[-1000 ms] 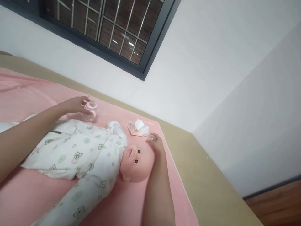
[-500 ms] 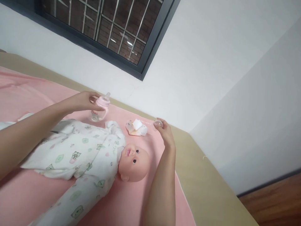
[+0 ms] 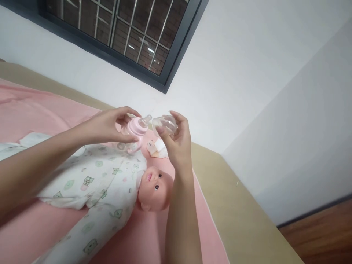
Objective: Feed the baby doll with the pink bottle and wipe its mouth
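Observation:
A baby doll (image 3: 155,187) in white printed pyjamas lies on a pink blanket (image 3: 19,113). Above its chest my left hand (image 3: 110,126) grips a small pink baby bottle (image 3: 134,130), its teat pointing right. My right hand (image 3: 176,141) holds a clear domed bottle cap (image 3: 166,124) by its rim, just to the right of the teat and almost touching it. Both hands are raised off the blanket.
A crumpled white and orange packet (image 3: 156,148) lies on the blanket behind my hands, partly hidden. The blanket covers a tan mattress (image 3: 242,216) set against a white wall, under a dark-framed barred window (image 3: 123,33). Wooden floor (image 3: 324,234) shows at the lower right.
My left hand lifted the bottle off the blanket and carried it right. My right hand rose from beside the doll's head with the clear cap and met the bottle.

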A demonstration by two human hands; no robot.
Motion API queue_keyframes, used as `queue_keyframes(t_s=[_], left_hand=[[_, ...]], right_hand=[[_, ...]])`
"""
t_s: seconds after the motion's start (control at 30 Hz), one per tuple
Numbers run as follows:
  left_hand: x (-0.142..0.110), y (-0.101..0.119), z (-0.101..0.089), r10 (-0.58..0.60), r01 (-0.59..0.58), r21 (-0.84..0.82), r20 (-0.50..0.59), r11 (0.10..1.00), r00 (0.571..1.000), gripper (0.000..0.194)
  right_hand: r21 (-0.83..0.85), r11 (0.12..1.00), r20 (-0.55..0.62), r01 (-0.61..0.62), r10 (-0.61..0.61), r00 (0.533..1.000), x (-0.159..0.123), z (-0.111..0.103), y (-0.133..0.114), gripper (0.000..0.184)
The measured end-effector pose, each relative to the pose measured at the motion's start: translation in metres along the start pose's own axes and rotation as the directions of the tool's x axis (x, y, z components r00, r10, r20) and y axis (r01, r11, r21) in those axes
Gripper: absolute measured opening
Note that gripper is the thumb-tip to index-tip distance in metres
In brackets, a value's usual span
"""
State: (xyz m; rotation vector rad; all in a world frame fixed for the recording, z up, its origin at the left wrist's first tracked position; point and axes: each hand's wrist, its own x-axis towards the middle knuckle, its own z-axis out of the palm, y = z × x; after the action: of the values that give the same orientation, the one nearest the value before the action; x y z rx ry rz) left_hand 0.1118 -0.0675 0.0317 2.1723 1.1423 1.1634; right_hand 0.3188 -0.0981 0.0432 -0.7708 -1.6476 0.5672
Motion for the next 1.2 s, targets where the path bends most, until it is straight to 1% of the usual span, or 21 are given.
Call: queue_keyframes(t_s=[0.07,0.13,0.2,0.33,0.4,0.5,0.6,0.77,0.87,0.93,1.03,1.1,1.13,1.2], left_hand=[[-0.006,0.008,0.002,0.044,-0.044,0.014,0.039,0.999,0.998,0.063],[-0.01,0.013,0.005,0.051,-0.053,0.026,0.073,0.998,0.996,0.062],[-0.013,0.016,0.007,0.04,-0.043,0.045,0.075,0.998,0.996,0.061],[-0.013,0.016,0.008,0.036,-0.039,0.049,0.059,0.998,0.998,0.06],[-0.012,0.016,0.009,0.038,-0.039,0.011,0.063,0.999,0.997,0.06],[-0.013,0.016,0.009,0.036,-0.033,-0.046,0.06,0.998,0.998,0.067],[-0.014,0.017,0.008,0.015,-0.012,-0.062,0.049,0.998,0.999,0.077],[-0.016,0.018,0.007,0.052,-0.047,-0.077,0.065,0.996,0.996,0.082],[-0.016,0.015,0.007,0.065,-0.058,-0.111,0.064,0.992,0.996,0.08],[-0.016,0.013,0.006,0.072,-0.062,-0.14,0.067,0.988,0.995,0.076],[-0.018,0.01,0.001,0.112,-0.106,-0.158,0.025,0.982,0.993,0.07],[-0.021,0.01,-0.003,0.13,-0.13,-0.133,-0.007,0.983,0.991,0.068],[-0.023,0.011,-0.006,0.132,-0.132,-0.108,-0.003,0.985,0.991,0.067],[-0.027,0.016,-0.011,0.139,-0.137,-0.046,0.048,0.989,0.989,0.061]], right_hand=[[-0.022,0.999,-0.037,0.034,-0.035,0.999,-0.002,0.008,-0.001,0.054],[-0.045,0.998,-0.037,0.038,-0.04,0.999,-0.004,0.012,-0.002,0.052],[-0.056,0.998,0.0,0.019,-0.019,1.0,-0.004,0.014,-0.002,0.049],[-0.086,0.996,0.113,-0.022,0.032,0.993,-0.006,0.016,-0.003,0.046],[-0.103,0.994,0.16,-0.03,0.046,0.986,-0.007,0.018,-0.003,0.05],[-0.105,0.994,0.224,-0.035,0.058,0.973,-0.008,0.02,-0.002,0.065],[-0.103,0.994,0.244,-0.038,0.062,0.968,-0.009,0.022,0.0,0.076],[-0.143,0.989,0.19,-0.028,0.055,0.98,-0.011,0.023,-0.001,0.079],[-0.168,0.986,0.152,-0.011,0.037,0.988,-0.011,0.021,-0.002,0.079],[-0.181,0.984,0.113,-0.004,0.025,0.993,-0.009,0.016,-0.001,0.082],[-0.234,0.972,0.03,-0.003,0.011,0.999,-0.003,-0.002,0.007,0.085],[-0.312,0.95,-0.042,-0.013,0.0,0.999,0.003,-0.019,0.016,0.086],[-0.362,0.932,-0.082,-0.024,-0.006,0.997,0.005,-0.028,0.022,0.087],[-0.457,0.887,-0.15,-0.068,-0.001,0.989,0.009,-0.045,0.038,0.09]])
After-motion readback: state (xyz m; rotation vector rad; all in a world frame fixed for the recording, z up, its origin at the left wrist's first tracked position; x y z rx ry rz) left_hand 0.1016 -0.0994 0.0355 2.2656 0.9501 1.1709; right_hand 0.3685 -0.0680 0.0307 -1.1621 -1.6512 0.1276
